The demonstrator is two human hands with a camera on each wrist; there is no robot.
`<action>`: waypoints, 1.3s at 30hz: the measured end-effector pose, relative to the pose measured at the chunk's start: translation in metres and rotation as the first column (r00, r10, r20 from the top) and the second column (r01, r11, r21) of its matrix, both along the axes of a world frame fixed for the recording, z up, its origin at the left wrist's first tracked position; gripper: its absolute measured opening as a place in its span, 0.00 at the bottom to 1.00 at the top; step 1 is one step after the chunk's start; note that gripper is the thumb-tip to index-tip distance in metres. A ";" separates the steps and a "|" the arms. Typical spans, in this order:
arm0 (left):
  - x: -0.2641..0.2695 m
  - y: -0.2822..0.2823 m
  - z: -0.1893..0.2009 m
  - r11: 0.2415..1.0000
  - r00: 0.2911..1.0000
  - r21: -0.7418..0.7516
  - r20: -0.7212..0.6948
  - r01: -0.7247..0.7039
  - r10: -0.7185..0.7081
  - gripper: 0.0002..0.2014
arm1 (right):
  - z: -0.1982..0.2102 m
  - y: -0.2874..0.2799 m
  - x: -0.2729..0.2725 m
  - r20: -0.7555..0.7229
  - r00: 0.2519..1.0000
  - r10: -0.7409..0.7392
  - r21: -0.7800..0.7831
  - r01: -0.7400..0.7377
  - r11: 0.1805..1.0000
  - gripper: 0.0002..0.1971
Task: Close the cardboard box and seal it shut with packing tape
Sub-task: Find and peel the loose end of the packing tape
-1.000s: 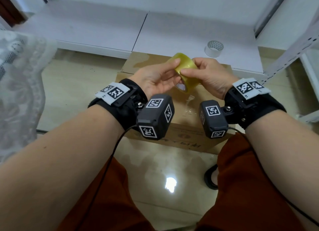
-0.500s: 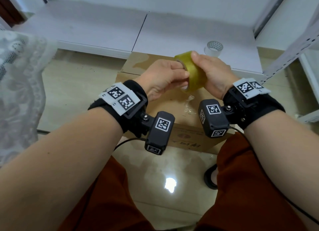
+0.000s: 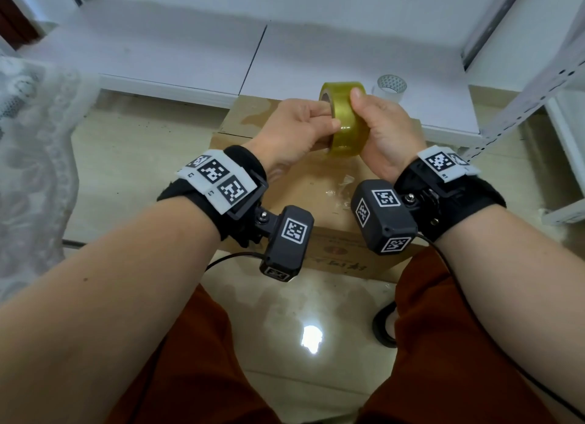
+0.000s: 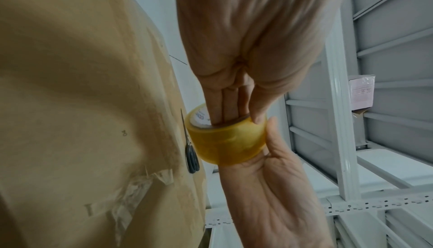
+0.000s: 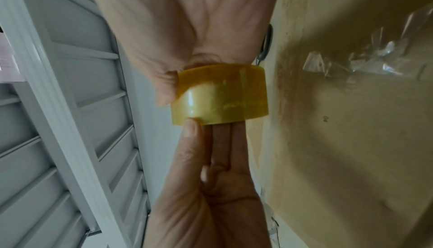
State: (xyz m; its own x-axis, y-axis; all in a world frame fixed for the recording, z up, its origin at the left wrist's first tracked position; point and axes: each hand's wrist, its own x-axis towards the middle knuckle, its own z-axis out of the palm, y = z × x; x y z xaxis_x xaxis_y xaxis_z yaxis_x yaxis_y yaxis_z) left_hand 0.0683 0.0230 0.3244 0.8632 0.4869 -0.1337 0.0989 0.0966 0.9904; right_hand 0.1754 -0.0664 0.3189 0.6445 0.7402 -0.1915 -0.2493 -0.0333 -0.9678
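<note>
Both hands meet at centre frame over the cardboard box (image 3: 316, 195), clamped on one yellowish roll of packing tape (image 3: 345, 119) held clear of the lid. The left hand (image 3: 294, 132) has fingers pushed through the core with its thumb pressed on the outer wrap; the right hand (image 3: 386, 129) cups the roll from the opposite side, thumb on the top rim. The box sits closed on the tiled floor just below them, its flaps down and a scrap of crumpled clear film (image 3: 342, 189) stuck near the centre seam. The step in hand appears to be finding the tape's loose end: turning the roll slowly under a thumbnail should catch the edge, and peeling it squarely across the full width would likely keep the strip from splitting. Where that end lies cannot be made out in any view. A pair of scissors (image 4: 191, 152) shows only as a sliver beyond the box edge in the left wrist view, and a second, pale roll (image 3: 391, 86) stands at upper right on the white shelf (image 3: 190, 50).
</note>
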 end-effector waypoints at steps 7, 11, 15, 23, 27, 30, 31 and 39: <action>0.000 0.000 -0.003 0.981 0.983 -0.069 0.020 -0.179 0.181 0.18 | 0.000 -0.001 -0.003 -0.072 0.992 -0.100 0.048 0.104 0.993 0.16; 0.003 0.000 -0.004 0.966 0.966 0.017 0.039 -0.258 0.258 0.18 | 0.000 0.000 -0.005 -0.183 0.982 -0.055 0.126 0.079 0.989 0.10; 0.005 0.003 -0.006 0.942 0.941 0.018 0.056 -0.334 0.333 0.12 | 0.003 0.002 -0.007 -0.311 0.950 -0.035 0.161 0.089 0.983 0.16; 0.006 0.001 -0.013 0.880 0.916 0.256 0.093 -0.401 0.390 0.03 | 0.000 0.005 -0.009 -0.337 0.941 -0.045 0.195 0.116 0.974 0.14; 0.006 0.001 -0.018 0.854 0.897 0.275 0.116 -0.441 0.426 0.02 | -0.001 0.006 -0.010 -0.342 0.939 -0.045 0.218 0.126 0.968 0.09; 0.005 0.000 -0.019 0.839 0.893 0.304 0.134 -0.451 0.431 0.01 | -0.002 0.006 -0.010 -0.355 0.934 -0.043 0.223 0.130 0.966 0.06; 0.005 -0.001 -0.020 0.827 0.892 0.334 0.139 -0.451 0.430 0.02 | -0.001 0.006 -0.009 -0.364 0.930 -0.041 0.229 0.132 0.965 0.06; 0.004 -0.004 -0.022 0.725 0.960 0.641 0.072 -0.252 0.270 0.03 | -0.001 0.005 -0.009 -0.414 0.910 -0.014 0.272 0.139 0.952 0.07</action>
State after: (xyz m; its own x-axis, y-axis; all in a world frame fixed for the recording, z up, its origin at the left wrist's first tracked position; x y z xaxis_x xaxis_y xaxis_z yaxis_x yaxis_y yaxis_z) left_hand 0.0724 0.0186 0.3019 0.6898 0.6709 0.2722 0.1898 -0.5304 0.8262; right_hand 0.1663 -0.0610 0.3176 0.6144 0.7541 -0.2322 -0.6097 0.2670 -0.7463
